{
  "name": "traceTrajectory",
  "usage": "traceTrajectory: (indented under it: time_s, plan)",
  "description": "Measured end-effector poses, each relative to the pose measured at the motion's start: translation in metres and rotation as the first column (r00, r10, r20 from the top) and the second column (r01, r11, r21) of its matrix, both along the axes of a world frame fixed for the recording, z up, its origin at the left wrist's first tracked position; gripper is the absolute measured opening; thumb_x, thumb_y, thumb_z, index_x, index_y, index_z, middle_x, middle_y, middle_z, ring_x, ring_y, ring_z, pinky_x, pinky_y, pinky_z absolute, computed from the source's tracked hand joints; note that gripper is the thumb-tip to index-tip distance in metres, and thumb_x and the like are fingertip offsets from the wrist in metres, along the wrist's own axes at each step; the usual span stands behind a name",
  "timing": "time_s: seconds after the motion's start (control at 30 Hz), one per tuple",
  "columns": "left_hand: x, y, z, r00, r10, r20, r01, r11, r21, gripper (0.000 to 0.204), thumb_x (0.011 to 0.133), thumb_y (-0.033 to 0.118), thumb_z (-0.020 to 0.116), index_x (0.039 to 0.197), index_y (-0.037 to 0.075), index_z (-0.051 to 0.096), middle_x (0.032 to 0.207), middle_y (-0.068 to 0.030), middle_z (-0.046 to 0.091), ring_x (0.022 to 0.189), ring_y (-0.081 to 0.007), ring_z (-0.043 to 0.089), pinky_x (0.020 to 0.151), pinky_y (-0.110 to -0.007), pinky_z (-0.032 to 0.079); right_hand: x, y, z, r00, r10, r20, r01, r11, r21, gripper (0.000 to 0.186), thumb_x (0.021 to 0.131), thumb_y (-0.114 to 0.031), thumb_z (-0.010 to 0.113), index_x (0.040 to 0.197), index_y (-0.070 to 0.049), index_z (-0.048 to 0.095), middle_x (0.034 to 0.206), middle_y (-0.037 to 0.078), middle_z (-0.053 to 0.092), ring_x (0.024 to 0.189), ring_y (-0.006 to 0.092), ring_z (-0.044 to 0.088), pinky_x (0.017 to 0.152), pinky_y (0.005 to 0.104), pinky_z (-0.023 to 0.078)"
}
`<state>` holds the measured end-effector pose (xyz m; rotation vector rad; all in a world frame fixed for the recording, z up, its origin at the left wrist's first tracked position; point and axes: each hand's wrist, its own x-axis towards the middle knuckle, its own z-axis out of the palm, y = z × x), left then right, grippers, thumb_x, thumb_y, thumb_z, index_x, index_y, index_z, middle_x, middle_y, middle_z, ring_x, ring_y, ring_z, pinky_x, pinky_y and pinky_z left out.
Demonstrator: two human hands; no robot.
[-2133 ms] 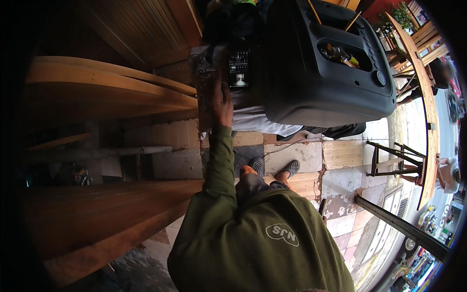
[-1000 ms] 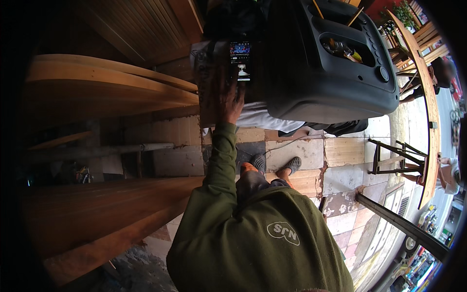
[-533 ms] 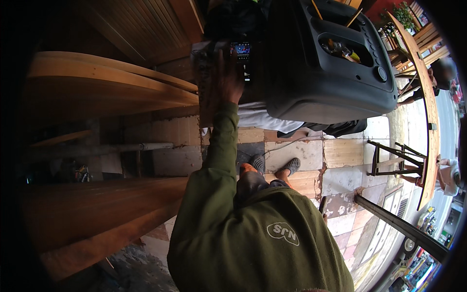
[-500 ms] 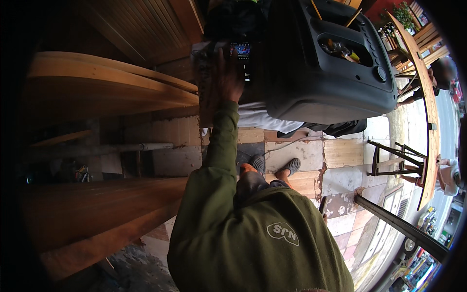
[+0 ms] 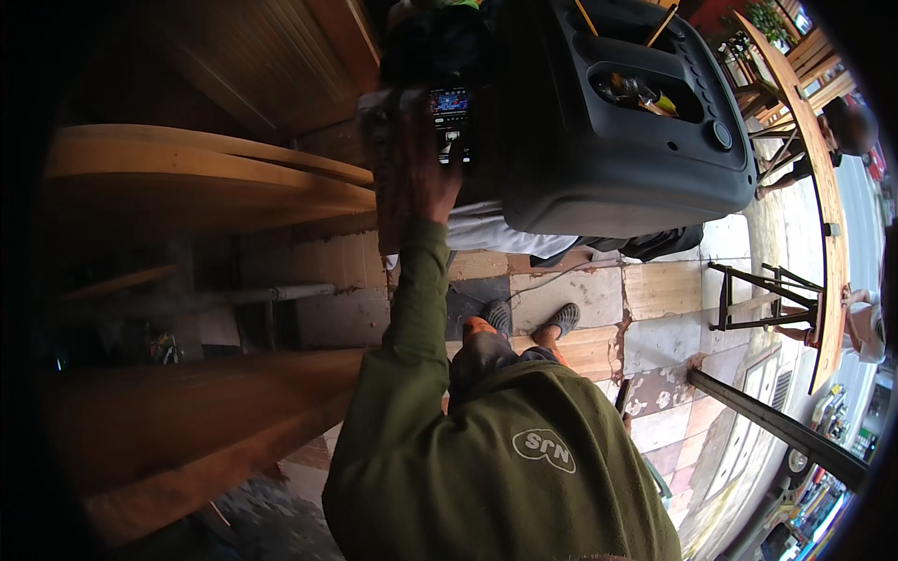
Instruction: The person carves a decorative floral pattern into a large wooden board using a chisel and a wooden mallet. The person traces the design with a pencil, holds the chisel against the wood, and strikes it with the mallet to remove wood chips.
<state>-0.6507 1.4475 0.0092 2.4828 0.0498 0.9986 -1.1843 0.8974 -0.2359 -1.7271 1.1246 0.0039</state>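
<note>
My left hand (image 5: 430, 182) reaches forward over a phone (image 5: 450, 107) with a lit screen. The fingers look stretched out along the phone's left side, dark and somewhat blurred, and a fingertip or thumb is over the lower screen. Whether it touches the glass I cannot tell. The phone lies beside a big black speaker (image 5: 636, 178). A pale cloth (image 5: 486, 229) hangs below the phone and the speaker. My right hand is out of sight, hidden beyond the green sweatshirt.
Curved wooden pieces (image 5: 215, 168) stand at the left, with a thick wooden board (image 5: 215, 439) nearer. A plastic wrapper (image 5: 636, 93) and pencils (image 5: 586, 17) rest in the speaker's top. At the right are a long plank (image 5: 831, 224), a trestle (image 5: 762, 297) and people near it.
My left hand has drawn slightly back, and a finger or thumb now lies over the lower part of the phone's screen. The view has shifted a little.
</note>
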Motion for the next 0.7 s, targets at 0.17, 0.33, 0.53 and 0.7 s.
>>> traceTrajectory:
  time_s: [0.17,0.33,0.53,0.7]
  plan:
    - [-0.061,0.000,-0.015,0.984,0.053,-0.172,-0.081,0.983,-0.166,0.063,0.109,0.046,0.055,0.161,0.011,0.047,0.163,-0.0265,0.043,0.153,-0.0476,0.038,0.125,-0.060,0.032,0.025,0.025,0.035,0.964,0.108,-0.242,-0.151,0.975,-0.166,0.034,0.088,-0.016,0.093,0.097,-0.007,0.061,0.078,-0.003,0.062,0.069,0.0110,0.052,0.062,0.0295,0.045]
    - [-0.064,0.001,-0.046,0.970,0.148,-0.192,-0.163,0.985,-0.062,0.061,0.112,0.048,0.049,0.161,0.010,0.047,0.163,-0.0257,0.044,0.152,-0.0475,0.040,0.125,-0.057,0.034,0.037,0.028,0.059,0.989,0.110,-0.096,-0.114,0.993,-0.035,0.035,0.089,-0.019,0.092,0.100,-0.006,0.062,0.081,-0.002,0.063,0.070,0.0114,0.052,0.063,0.0296,0.046]
    - [-0.061,-0.007,-0.045,0.977,0.138,-0.163,-0.163,0.975,-0.151,0.061,0.113,0.048,0.047,0.162,0.012,0.046,0.165,-0.0234,0.044,0.152,-0.0446,0.042,0.125,-0.055,0.035,0.059,0.031,0.079,0.999,0.049,-0.005,-0.049,0.999,0.008,0.033,0.090,-0.014,0.090,0.104,-0.005,0.062,0.084,-0.002,0.063,0.072,0.0102,0.052,0.063,0.0283,0.045]
    - [-0.067,-0.005,-0.044,0.971,0.162,-0.176,-0.187,0.973,-0.134,0.062,0.113,0.051,0.044,0.163,0.013,0.045,0.165,-0.0222,0.045,0.151,-0.0447,0.043,0.125,-0.054,0.036,0.062,0.045,0.083,1.000,0.002,0.026,-0.003,0.999,0.050,0.036,0.089,-0.016,0.092,0.104,-0.004,0.061,0.082,-0.002,0.062,0.071,0.0102,0.051,0.063,0.0286,0.045]
